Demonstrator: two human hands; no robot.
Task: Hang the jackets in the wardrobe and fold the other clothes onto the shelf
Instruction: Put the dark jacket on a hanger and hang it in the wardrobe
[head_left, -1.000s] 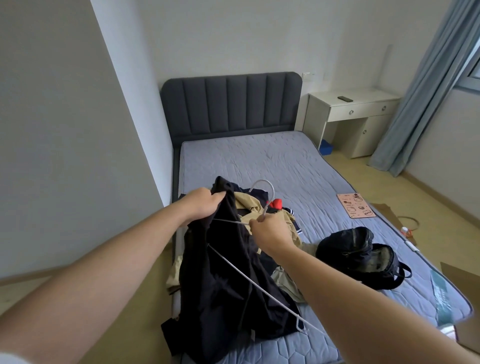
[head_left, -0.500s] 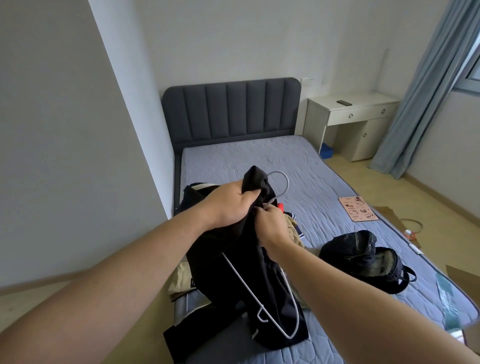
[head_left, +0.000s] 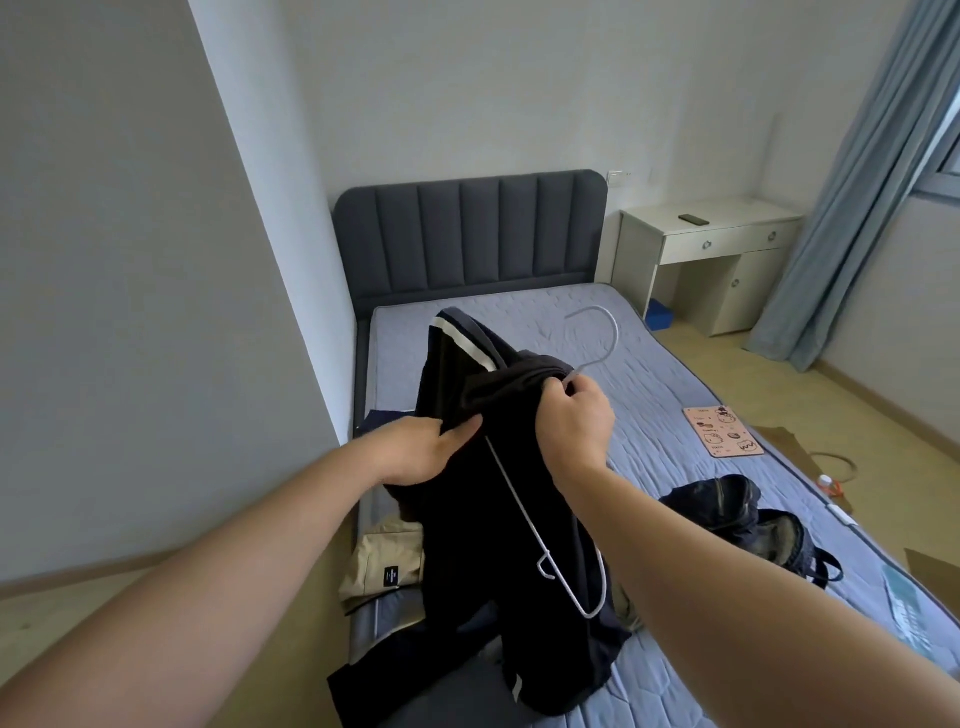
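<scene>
Over the bed's (head_left: 649, 374) near end, the hanging step is in hand, the left hand (head_left: 421, 449) pinching the jacket (head_left: 509, 519) and the right hand (head_left: 576, 415) gripping the hanger (head_left: 616, 336) neck at its collar, and next the cloth probably needs pulling over the bare wire arm.

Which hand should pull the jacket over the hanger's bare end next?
Probably the left hand: it grips the jacket beside the bare wire of the hanger, while the right hand pinches below the hook, steadying it.
</scene>
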